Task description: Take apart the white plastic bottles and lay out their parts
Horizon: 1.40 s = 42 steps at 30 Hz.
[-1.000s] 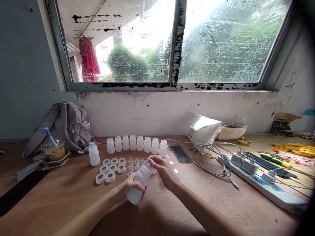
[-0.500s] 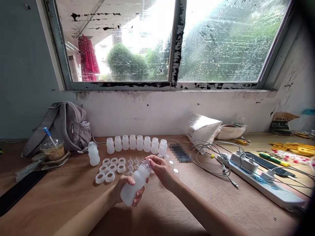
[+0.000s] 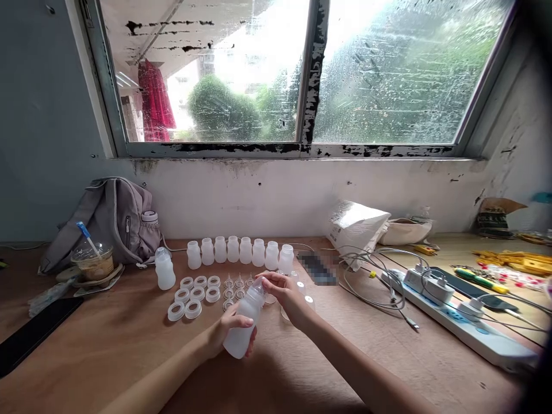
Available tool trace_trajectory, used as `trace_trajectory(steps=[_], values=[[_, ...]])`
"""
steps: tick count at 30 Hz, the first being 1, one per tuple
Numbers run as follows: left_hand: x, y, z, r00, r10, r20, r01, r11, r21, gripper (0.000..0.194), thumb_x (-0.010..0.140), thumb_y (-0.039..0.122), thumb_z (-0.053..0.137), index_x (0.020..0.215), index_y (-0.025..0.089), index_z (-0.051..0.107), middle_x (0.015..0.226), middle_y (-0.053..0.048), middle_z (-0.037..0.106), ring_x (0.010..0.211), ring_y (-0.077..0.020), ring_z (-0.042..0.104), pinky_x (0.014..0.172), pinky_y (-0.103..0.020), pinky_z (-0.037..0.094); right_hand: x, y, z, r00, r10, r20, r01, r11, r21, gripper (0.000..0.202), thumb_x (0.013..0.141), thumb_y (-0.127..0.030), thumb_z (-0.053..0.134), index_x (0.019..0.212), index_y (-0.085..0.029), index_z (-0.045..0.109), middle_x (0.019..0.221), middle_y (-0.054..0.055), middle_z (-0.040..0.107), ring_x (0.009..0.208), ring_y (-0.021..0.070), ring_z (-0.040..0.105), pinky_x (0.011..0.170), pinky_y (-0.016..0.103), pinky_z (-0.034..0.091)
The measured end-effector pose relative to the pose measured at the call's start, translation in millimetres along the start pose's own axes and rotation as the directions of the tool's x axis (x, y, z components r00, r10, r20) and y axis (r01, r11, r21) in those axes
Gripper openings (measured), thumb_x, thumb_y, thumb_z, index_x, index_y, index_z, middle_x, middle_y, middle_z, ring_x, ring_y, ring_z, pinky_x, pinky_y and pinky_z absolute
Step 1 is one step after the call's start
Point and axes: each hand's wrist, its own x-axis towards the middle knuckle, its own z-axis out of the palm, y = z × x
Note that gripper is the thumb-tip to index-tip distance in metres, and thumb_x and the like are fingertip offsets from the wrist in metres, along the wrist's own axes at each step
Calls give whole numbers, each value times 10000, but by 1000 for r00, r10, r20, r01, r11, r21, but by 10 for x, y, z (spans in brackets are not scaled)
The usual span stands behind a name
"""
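Note:
My left hand [image 3: 228,330] is wrapped round the body of a frosted white bottle [image 3: 242,328], which tilts with its top up and to the right. The fingers of my right hand [image 3: 284,293] close on the clear cap [image 3: 259,286] at the bottle's top. Behind stands a row of several open frosted bottles [image 3: 233,249]. White rings [image 3: 193,309] lie left of the held bottle, with clear nipples [image 3: 228,294] beside them. Clear domed caps [image 3: 309,302] sit partly hidden behind my right hand. One capped bottle [image 3: 164,270] stands at the left.
At the left are a grey backpack [image 3: 116,218], a drink cup [image 3: 92,261] and a black flat object [image 3: 38,333]. A white bag [image 3: 356,227], tangled cables [image 3: 366,287], a power strip [image 3: 466,322] and a screwdriver [image 3: 480,280] lie at the right.
The held bottle has swung more upright, its base moving right. My left hand has shifted right with it, while my right hand stays at the cap.

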Motion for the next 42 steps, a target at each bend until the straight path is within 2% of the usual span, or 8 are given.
trace_trajectory(steps=[5, 16, 24, 28, 34, 36, 40, 42], values=[[46, -57, -22, 996, 87, -30, -81, 981, 176, 407, 681, 230, 538, 1051, 172, 378, 632, 7, 534, 456, -129, 526, 419, -227, 399, 20, 38, -36, 1000, 14, -15, -14, 1000, -12, 248, 694, -368, 612, 843, -172, 636, 806, 35, 609, 769, 162, 509, 682, 267, 364], [-15, -3, 0, 969, 187, -161, -89, 873, 480, 388, 656, 211, 589, 1016, 176, 447, 678, 25, 495, 530, -100, 491, 478, -198, 369, 96, 108, -141, 991, 107, 84, -107, 994, -5, 302, 671, -375, 631, 867, -146, 637, 788, 48, 620, 749, 173, 528, 698, 291, 363], [-34, 69, 46, 988, 80, -132, -40, 959, 280, 349, 665, 223, 566, 987, 181, 440, 680, 12, 501, 524, -113, 499, 447, -216, 397, 31, 96, -69, 995, -51, 83, 51, 999, 10, 275, 725, -384, 583, 929, -201, 608, 871, 41, 611, 833, 178, 523, 725, 291, 373], [-47, 89, 53, 994, 65, -84, -44, 972, 231, 388, 646, 213, 575, 1005, 177, 433, 649, 18, 495, 493, -108, 486, 430, -218, 394, 40, 86, -84, 994, -13, 110, 10, 999, 32, 268, 718, -377, 593, 913, -196, 619, 868, 45, 620, 836, 184, 531, 741, 304, 371], [-59, 104, 72, 993, 89, -77, -58, 940, 336, 436, 640, 237, 582, 1040, 172, 419, 645, 21, 497, 525, -112, 481, 466, -217, 379, 87, 94, -134, 984, 65, 164, -77, 995, 64, 269, 704, -357, 613, 893, -166, 632, 855, 59, 633, 805, 182, 542, 731, 305, 372], [-63, 105, 82, 987, 119, -106, -61, 896, 441, 407, 654, 251, 568, 1030, 170, 435, 662, 15, 505, 561, -124, 484, 506, -229, 378, 81, 92, -127, 986, 63, 155, -71, 997, 43, 278, 706, -364, 608, 900, -165, 625, 858, 60, 632, 811, 182, 543, 731, 303, 379], [-93, 123, 120, 922, 313, -228, -29, 645, 764, 419, 661, 279, 575, 1051, 184, 453, 719, 0, 524, 643, -156, 475, 595, -256, 351, 47, 72, -90, 994, -39, 104, 46, 997, -66, 287, 696, -384, 612, 907, -191, 606, 901, 51, 620, 847, 183, 538, 723, 289, 394], [-117, 144, 148, 901, 360, -242, -11, 576, 818, 447, 669, 291, 572, 1085, 192, 441, 728, -4, 532, 649, -161, 470, 611, -260, 339, 38, 60, -83, 993, -60, 101, 69, 993, -94, 292, 688, -390, 617, 907, -198, 603, 913, 47, 617, 856, 184, 536, 719, 285, 398]])
